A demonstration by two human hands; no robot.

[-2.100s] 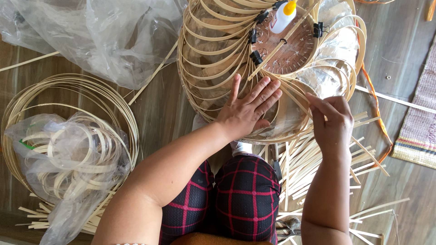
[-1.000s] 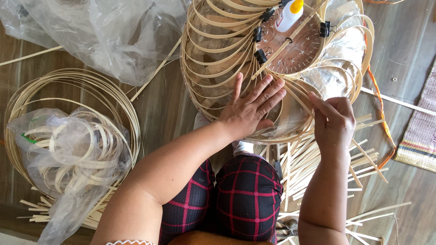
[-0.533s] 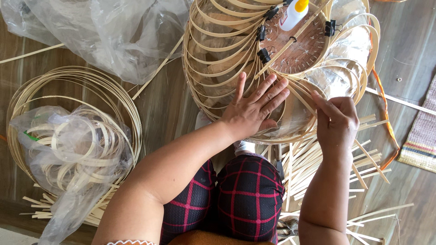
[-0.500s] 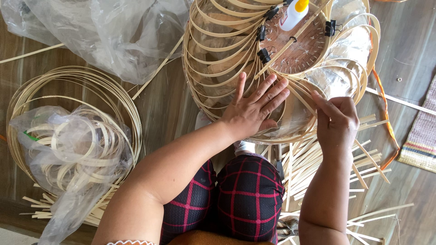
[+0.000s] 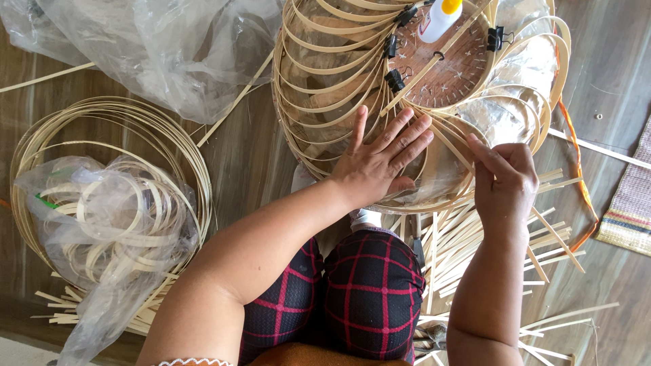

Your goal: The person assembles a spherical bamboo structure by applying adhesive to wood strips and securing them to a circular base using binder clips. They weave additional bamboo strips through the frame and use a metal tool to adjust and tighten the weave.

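Two hands on bamboo frame [image 5: 339, 88]: left hand [image 5: 380, 159] spread flat, right hand [image 5: 505, 179] pinching strip [image 5: 453, 139].

A coil of thin bamboo strips [image 5: 108, 135] lies on the wooden floor [image 5: 244, 156] at nine o'clock, with a clear plastic bag of smaller strip loops [image 5: 102, 224] resting inside it. Short cut splints [image 5: 57, 308] poke out beneath the coil at seven o'clock. A large crumpled clear plastic sheet [image 5: 156, 47] spreads at eleven o'clock. A woven striped mat [image 5: 627, 210] shows at the three o'clock edge. Red-checked dark trousers [image 5: 352, 291] fill six o'clock.
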